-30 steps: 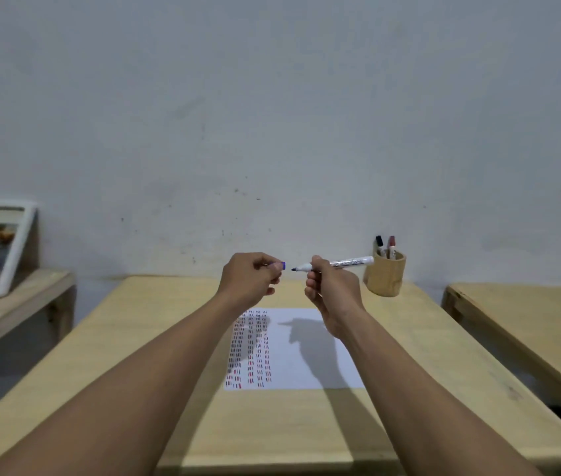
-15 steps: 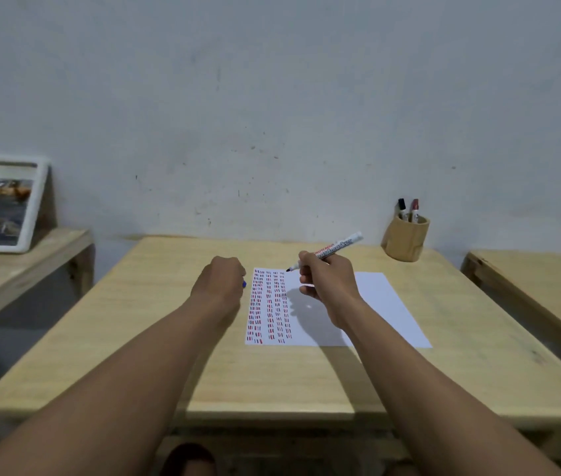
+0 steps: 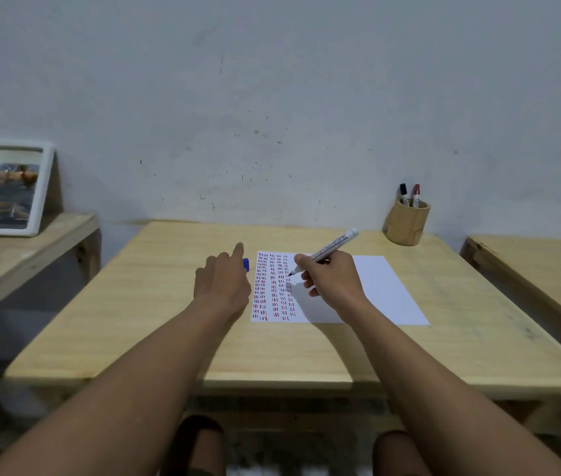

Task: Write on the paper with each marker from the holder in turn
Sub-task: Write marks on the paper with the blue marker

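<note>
A white sheet of paper (image 3: 382, 290) lies on the wooden table (image 3: 155, 310), its left part filled with columns of short red and dark dashes. My right hand (image 3: 332, 283) grips an uncapped white marker (image 3: 336, 244), whose blue tip is at the paper beside the rightmost column. My left hand (image 3: 222, 278) rests on the table just left of the sheet, index finger stretched out, with the blue cap (image 3: 245, 264) at its fingers. A round wooden holder (image 3: 408, 223) at the table's back right holds a black-capped marker (image 3: 403, 192) and a red-capped marker (image 3: 416, 193).
A white-framed picture (image 3: 4, 187) leans against the wall on a lower bench (image 3: 24, 255) to the left. Another wooden table (image 3: 540, 269) stands close on the right. The grey wall runs directly behind the table. My knees show under the front edge.
Both hands came down from mid-air to the table. The marker's tip has dropped onto the paper, and my left hand with the cap has settled beside the sheet, index finger now extended.
</note>
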A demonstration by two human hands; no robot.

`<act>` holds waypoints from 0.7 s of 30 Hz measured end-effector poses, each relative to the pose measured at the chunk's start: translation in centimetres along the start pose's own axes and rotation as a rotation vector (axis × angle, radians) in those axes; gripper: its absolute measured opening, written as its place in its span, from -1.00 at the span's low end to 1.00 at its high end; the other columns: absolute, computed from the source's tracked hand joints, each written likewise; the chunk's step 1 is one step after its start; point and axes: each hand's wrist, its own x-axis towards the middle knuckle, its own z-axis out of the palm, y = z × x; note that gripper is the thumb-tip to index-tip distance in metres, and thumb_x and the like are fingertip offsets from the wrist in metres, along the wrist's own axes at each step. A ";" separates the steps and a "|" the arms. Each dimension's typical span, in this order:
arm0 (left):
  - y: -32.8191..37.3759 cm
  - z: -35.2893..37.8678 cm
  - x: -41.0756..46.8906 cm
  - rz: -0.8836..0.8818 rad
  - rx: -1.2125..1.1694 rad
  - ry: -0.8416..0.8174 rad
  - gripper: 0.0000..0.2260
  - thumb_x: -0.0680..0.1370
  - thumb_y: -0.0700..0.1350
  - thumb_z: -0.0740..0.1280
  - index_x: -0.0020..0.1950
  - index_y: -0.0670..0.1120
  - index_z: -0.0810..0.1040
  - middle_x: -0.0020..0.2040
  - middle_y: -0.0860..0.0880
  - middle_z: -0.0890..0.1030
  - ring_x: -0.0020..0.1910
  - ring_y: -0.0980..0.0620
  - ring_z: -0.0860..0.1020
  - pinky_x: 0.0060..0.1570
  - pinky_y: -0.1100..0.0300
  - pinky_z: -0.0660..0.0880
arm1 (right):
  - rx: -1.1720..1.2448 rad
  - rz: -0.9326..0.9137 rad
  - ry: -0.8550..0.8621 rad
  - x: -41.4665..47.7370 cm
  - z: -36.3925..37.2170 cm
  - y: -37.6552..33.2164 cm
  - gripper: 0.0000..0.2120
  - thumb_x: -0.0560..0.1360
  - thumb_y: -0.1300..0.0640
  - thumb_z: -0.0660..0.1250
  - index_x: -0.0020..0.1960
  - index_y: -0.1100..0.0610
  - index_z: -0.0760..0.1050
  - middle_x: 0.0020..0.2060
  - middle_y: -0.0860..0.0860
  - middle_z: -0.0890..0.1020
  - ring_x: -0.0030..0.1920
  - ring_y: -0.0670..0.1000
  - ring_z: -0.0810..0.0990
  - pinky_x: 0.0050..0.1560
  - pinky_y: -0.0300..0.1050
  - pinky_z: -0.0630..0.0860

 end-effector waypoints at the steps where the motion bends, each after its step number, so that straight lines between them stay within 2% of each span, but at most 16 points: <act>1: 0.1 0.0 -0.7 -0.023 -0.027 0.012 -0.50 0.59 -0.18 0.22 0.54 -0.06 0.25 0.20 -0.11 0.58 0.18 -0.20 0.52 -0.03 0.00 0.40 | -0.032 -0.006 0.002 -0.4 0.0 0.1 -0.76 0.52 0.08 0.41 -0.13 0.27 0.65 -0.39 0.02 0.64 -0.44 -0.07 0.58 -0.37 -0.17 0.53; 4: 0.4 -0.2 -2.4 -0.031 -0.053 0.039 -0.74 0.61 -0.15 0.16 0.29 -0.09 0.44 0.10 -0.12 0.60 0.13 -0.20 0.54 -0.02 0.01 0.38 | -0.094 -0.004 0.003 -1.5 -0.2 0.6 -0.77 0.48 0.09 0.38 -0.13 0.28 0.62 -0.40 0.03 0.64 -0.44 -0.05 0.59 -0.38 -0.15 0.54; 5: 0.4 -0.2 -2.9 -0.030 -0.055 0.025 -0.75 0.62 -0.14 0.14 0.25 -0.09 0.47 0.10 -0.11 0.59 0.16 -0.20 0.53 0.06 -0.02 0.39 | -0.113 0.002 0.001 -2.0 -0.2 0.8 -0.77 0.46 0.09 0.38 -0.12 0.28 0.62 -0.40 0.02 0.65 -0.45 -0.05 0.59 -0.39 -0.16 0.54; 7: 0.4 0.1 -3.6 -0.031 -0.039 -0.045 -0.65 0.65 -0.08 0.06 0.37 -0.05 0.47 0.25 -0.12 0.55 0.38 -0.18 0.42 0.33 -0.14 0.32 | -0.147 0.013 0.004 -3.0 -0.2 1.2 -0.78 0.45 0.10 0.37 -0.11 0.28 0.61 -0.39 0.01 0.65 -0.46 -0.06 0.58 -0.43 -0.17 0.51; 9: 0.3 0.6 -4.2 -0.040 -0.021 -0.127 -0.55 0.69 0.00 -0.05 0.55 0.01 0.33 0.50 -0.16 0.38 0.58 -0.18 0.19 0.50 -0.25 0.10 | -0.197 0.010 0.029 -3.9 0.0 1.7 -0.80 0.47 0.08 0.36 -0.13 0.24 0.60 -0.37 0.00 0.66 -0.44 -0.08 0.59 -0.40 -0.18 0.49; 11: 0.2 0.9 -4.6 -0.029 0.011 -0.184 -0.52 0.70 0.05 -0.12 0.62 0.04 0.19 0.62 -0.19 0.18 0.63 -0.20 0.04 0.55 -0.28 -0.04 | -0.244 0.000 0.061 -4.6 0.2 2.1 -0.82 0.49 0.08 0.36 -0.17 0.20 0.58 -0.34 -0.01 0.68 -0.41 -0.10 0.60 -0.40 -0.21 0.44; 13: 0.1 1.0 -4.8 -0.015 0.025 -0.194 -0.51 0.70 0.07 -0.13 0.64 0.05 0.14 0.65 -0.20 0.10 0.64 -0.20 -0.02 0.55 -0.28 -0.09 | -0.274 -0.027 0.064 -4.8 0.4 2.3 -0.83 0.49 0.08 0.37 -0.22 0.16 0.55 -0.33 -0.03 0.67 -0.38 -0.07 0.60 -0.42 -0.21 0.42; 17: 0.0 1.0 -4.8 -0.006 0.030 -0.200 -0.51 0.70 0.08 -0.09 0.63 0.05 0.15 0.65 -0.21 0.09 0.64 -0.21 -0.02 0.55 -0.28 -0.10 | -0.316 -0.055 0.044 -4.8 0.6 2.3 -0.82 0.51 0.09 0.38 -0.25 0.11 0.53 -0.35 -0.13 0.64 -0.36 -0.11 0.61 -0.46 -0.31 0.39; 21: -0.1 1.2 -4.7 -0.004 0.034 -0.193 -0.51 0.69 0.09 -0.09 0.64 0.05 0.14 0.65 -0.22 0.10 0.64 -0.21 -0.02 0.54 -0.28 -0.09 | -0.333 -0.064 0.022 -4.6 0.7 2.4 -0.85 0.53 0.07 0.38 -0.16 0.13 0.57 -0.30 -0.16 0.64 -0.31 -0.13 0.64 -0.40 -0.28 0.43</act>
